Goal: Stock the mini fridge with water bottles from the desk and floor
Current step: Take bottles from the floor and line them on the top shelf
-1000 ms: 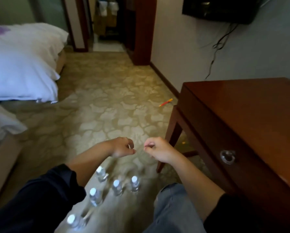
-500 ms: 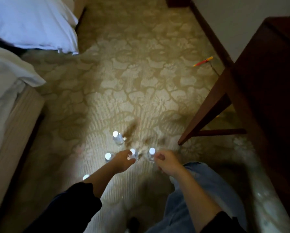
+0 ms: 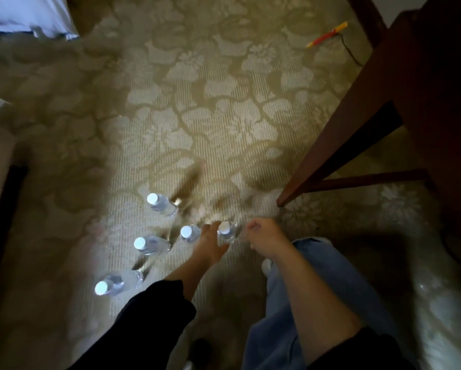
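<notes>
1. Fingers and thumb of left hand are curled round the rightmost water bottle, which stands upright on the carpet. It's blurry, so can't tell how firm the grip is.
2. Right hand has its fingers curled in and holds nothing. It sits just right of that bottle, with a gap between them.
3. Four more white-capped bottles stand upright to the left:
   - nearest bottle
   - second bottle
   - third bottle, just beside the left hand
   - farthest bottle
4. Desk leg lands on the carpet beyond the right hand.
5. At the far right, a red-and-yellow stick touches a dark cable. At the far left is white bedding.
</notes>
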A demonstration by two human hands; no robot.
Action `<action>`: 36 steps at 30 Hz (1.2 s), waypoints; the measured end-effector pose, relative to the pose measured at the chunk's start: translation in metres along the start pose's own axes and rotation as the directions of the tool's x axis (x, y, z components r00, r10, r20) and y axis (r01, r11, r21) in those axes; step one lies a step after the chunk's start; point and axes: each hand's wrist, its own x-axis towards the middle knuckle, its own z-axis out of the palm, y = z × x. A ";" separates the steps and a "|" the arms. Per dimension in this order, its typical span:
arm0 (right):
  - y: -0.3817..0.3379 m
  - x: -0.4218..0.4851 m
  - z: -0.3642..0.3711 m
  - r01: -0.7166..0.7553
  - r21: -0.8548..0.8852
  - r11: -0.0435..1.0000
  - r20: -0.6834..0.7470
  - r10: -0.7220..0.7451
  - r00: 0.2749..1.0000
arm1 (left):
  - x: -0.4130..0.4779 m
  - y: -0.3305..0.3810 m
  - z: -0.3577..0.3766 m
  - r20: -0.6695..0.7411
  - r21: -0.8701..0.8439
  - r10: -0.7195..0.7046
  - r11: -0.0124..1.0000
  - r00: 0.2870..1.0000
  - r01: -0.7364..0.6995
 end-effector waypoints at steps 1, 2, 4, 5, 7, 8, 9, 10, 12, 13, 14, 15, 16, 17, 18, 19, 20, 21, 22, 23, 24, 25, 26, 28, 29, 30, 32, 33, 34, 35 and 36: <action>0.002 0.005 -0.003 -0.006 0.019 1.000 -0.005 0.006 1.000 | 0.009 0.000 0.005 -0.004 0.005 0.002 1.000 1.000 -0.002; 0.005 0.009 -0.006 -0.013 0.042 0.999 -0.012 0.013 1.000 | 0.018 -0.001 0.010 0.005 0.016 -0.001 1.000 1.000 0.001; 0.010 0.016 -0.011 -0.018 0.073 0.997 -0.027 0.020 0.999 | 0.034 -0.002 0.021 0.022 0.058 0.006 0.998 1.000 -0.007; 0.012 0.018 -0.012 -0.016 0.077 0.997 -0.036 0.019 0.999 | 0.040 -0.002 0.026 0.026 0.082 0.008 0.997 1.000 -0.010; 0.013 0.021 -0.013 -0.010 0.067 0.998 -0.042 0.013 0.999 | 0.051 0.000 0.033 0.011 0.129 -0.010 0.992 1.000 0.008; 0.013 0.022 -0.013 -0.008 0.060 0.998 -0.037 0.010 0.999 | 0.056 0.001 0.035 -0.013 0.142 -0.020 0.990 1.000 0.022; 0.013 0.023 -0.013 -0.005 0.051 0.999 -0.029 0.007 1.000 | 0.060 0.002 0.035 -0.042 0.153 -0.025 0.988 0.999 0.031; 0.012 0.023 -0.013 0.000 0.042 0.999 -0.021 0.001 1.000 | 0.062 0.003 0.035 -0.060 0.151 -0.031 0.988 0.998 0.040; 0.013 0.024 -0.012 0.002 0.038 0.999 -0.007 -0.002 1.000 | 0.064 0.002 0.034 -0.070 0.135 -0.046 0.989 0.996 0.055; 0.013 0.024 -0.012 -0.004 0.040 0.999 -0.003 0.004 1.000 | 0.062 0.002 0.032 -0.076 0.120 -0.048 0.991 0.996 0.057; 0.014 0.023 -0.011 -0.008 0.040 0.999 -0.003 0.008 1.000 | 0.059 0.003 0.029 -0.081 0.104 -0.045 0.993 0.996 0.053; 0.015 0.021 -0.011 -0.016 0.037 0.999 -0.005 0.016 1.000 | 0.053 0.004 0.026 -0.087 0.085 -0.036 0.995 0.996 0.044; 0.016 0.018 -0.012 -0.019 0.034 0.999 -0.008 0.019 1.000 | 0.047 0.006 0.021 -0.088 0.063 -0.020 0.998 0.996 0.025; 0.016 0.013 -0.013 -0.014 0.026 1.000 -0.009 0.014 1.000 | 0.039 0.009 0.013 -0.087 0.053 0.013 0.999 0.996 -0.008; 0.017 0.009 -0.015 -0.003 0.009 1.000 -0.006 0.003 1.000 | 0.033 0.013 0.006 -0.087 0.046 0.046 0.998 0.995 -0.042; 0.017 0.004 -0.018 0.009 -0.013 1.000 0.000 -0.009 1.000 | 0.025 0.016 -0.002 -0.086 0.044 0.078 0.996 0.993 -0.074; 0.017 -0.005 -0.020 0.020 -0.034 0.999 0.002 -0.020 1.000 | 0.015 0.021 -0.014 -0.083 0.041 0.115 0.993 0.990 -0.112; 0.017 -0.015 -0.022 0.029 -0.052 0.998 0.007 -0.029 1.000 | 0.005 0.027 -0.025 -0.078 0.049 0.166 0.986 0.983 -0.162; 0.016 -0.025 -0.023 0.042 -0.063 0.997 0.010 -0.041 0.999 | -0.005 0.033 -0.038 -0.074 0.064 0.227 0.973 0.971 -0.222; 0.014 -0.037 -0.024 0.060 -0.065 0.996 0.010 -0.059 0.998 | -0.016 0.041 -0.051 -0.069 0.077 0.286 0.957 0.956 -0.281; 0.011 -0.048 -0.024 0.084 -0.061 0.995 0.008 -0.083 0.996 | -0.027 0.050 -0.064 -0.063 0.086 0.336 0.940 0.940 -0.331; 0.007 -0.059 -0.024 0.115 -0.054 0.992 0.007 -0.115 0.993 | -0.039 0.061 -0.078 -0.055 0.097 0.379 0.923 0.924 -0.373; 0.002 -0.069 -0.024 0.151 -0.053 0.987 0.003 -0.151 0.989 | -0.051 0.071 -0.091 -0.043 0.108 0.418 0.905 0.907 -0.412; -0.012 -0.090 -0.025 0.229 -0.078 0.970 -0.026 -0.232 0.972 | -0.077 0.093 -0.115 -0.026 0.132 0.511 0.854 0.859 -0.504; -0.020 -0.100 -0.026 0.274 -0.101 0.956 -0.054 -0.281 0.958 | -0.090 0.104 -0.127 -0.026 0.141 0.558 0.824 0.829 -0.549; -0.028 -0.110 -0.026 0.325 -0.111 0.939 -0.088 -0.335 0.938 | -0.104 0.114 -0.137 -0.032 0.146 0.595 0.798 0.803 -0.585; -0.040 -0.131 -0.027 0.393 -0.097 0.915 -0.162 -0.404 0.900 | -0.132 0.133 -0.157 -0.057 0.147 0.641 0.764 0.766 -0.628; -0.047 -0.143 -0.028 0.423 -0.088 0.902 -0.202 -0.432 0.879 | -0.145 0.142 -0.167 -0.066 0.143 0.656 0.752 0.752 -0.643; -0.053 -0.154 -0.030 0.453 -0.083 0.887 -0.246 -0.459 0.854 | -0.158 0.151 -0.175 -0.074 0.133 0.670 0.741 0.739 -0.658; -0.061 -0.169 -0.032 0.485 -0.078 0.871 -0.297 -0.485 0.822 | -0.171 0.160 -0.184 -0.080 0.118 0.679 0.733 0.730 -0.669; -0.067 -0.181 -0.035 0.515 -0.070 0.855 -0.348 -0.504 0.790 | -0.185 0.170 -0.191 -0.087 0.102 0.687 0.727 0.722 -0.679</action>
